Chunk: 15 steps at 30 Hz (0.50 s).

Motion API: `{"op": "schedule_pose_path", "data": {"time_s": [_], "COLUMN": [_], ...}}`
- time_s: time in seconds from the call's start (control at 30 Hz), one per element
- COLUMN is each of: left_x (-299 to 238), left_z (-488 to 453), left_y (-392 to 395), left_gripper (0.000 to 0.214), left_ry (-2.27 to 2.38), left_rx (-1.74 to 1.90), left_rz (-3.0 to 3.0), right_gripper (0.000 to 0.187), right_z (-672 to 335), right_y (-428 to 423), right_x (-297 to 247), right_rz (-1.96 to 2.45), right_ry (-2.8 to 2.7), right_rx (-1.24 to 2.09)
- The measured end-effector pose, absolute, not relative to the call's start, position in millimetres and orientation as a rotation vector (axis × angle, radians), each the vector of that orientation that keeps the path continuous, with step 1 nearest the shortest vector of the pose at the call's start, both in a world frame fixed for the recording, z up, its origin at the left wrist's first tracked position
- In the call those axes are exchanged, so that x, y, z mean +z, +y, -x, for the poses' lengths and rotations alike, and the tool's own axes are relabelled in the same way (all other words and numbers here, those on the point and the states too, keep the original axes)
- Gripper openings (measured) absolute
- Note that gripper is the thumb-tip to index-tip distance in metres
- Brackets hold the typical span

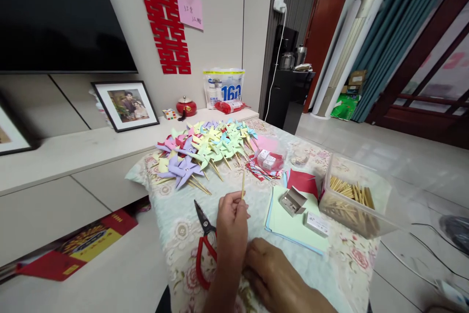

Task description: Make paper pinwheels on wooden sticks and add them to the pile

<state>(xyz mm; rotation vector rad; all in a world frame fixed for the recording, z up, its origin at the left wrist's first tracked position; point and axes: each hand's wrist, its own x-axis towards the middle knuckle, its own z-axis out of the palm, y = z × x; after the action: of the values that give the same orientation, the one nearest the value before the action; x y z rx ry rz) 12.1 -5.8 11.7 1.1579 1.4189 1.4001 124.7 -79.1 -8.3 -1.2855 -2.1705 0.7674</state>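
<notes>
My left hand (233,218) is closed round the lower end of a thin wooden stick (243,181), which points up and away over the cloth. Close by on the left lie red-handled scissors (205,242) with dark blades spread apart, partly covered by my left wrist. Nearer to me, my right hand (269,271) rests low with its fingers curled in beside my left wrist; whatever they may hold is hidden. Beyond my hands a pile of paper pinwheels (212,144) on sticks covers the far left of the table, in purple, yellow, green, pink and blue.
Right of my hands lie pale green paper sheets (282,222), an open small box (292,200) and a closed white box (317,224). A clear plastic bin (388,205) holds many wooden sticks. Red paper (304,183) and a round clear container (299,158) lie farther back.
</notes>
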Motion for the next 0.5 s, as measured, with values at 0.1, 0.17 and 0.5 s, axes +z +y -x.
{"op": "schedule_pose_path", "data": {"time_s": [0.1, 0.17, 0.5], "left_x": [27, 34, 63], "left_z": [-7, -3, 7], "left_y": [-20, -27, -37], "left_gripper": [0.03, 0.04, 0.038], "left_ry": [1.182, 1.185, 1.203], "left_rx": [1.292, 1.292, 1.264], "left_rz": [-0.917, -0.891, -0.886], "right_gripper": [0.029, 0.032, 0.028], "right_z": [-105, -94, -63], "right_y": [-57, -47, -39], "right_x": [-8, -7, -9], "right_rz": [1.153, 1.059, 1.309], "right_ry": [-2.289, -2.264, -2.521], "right_rx": [0.686, 0.649, 0.297]}}
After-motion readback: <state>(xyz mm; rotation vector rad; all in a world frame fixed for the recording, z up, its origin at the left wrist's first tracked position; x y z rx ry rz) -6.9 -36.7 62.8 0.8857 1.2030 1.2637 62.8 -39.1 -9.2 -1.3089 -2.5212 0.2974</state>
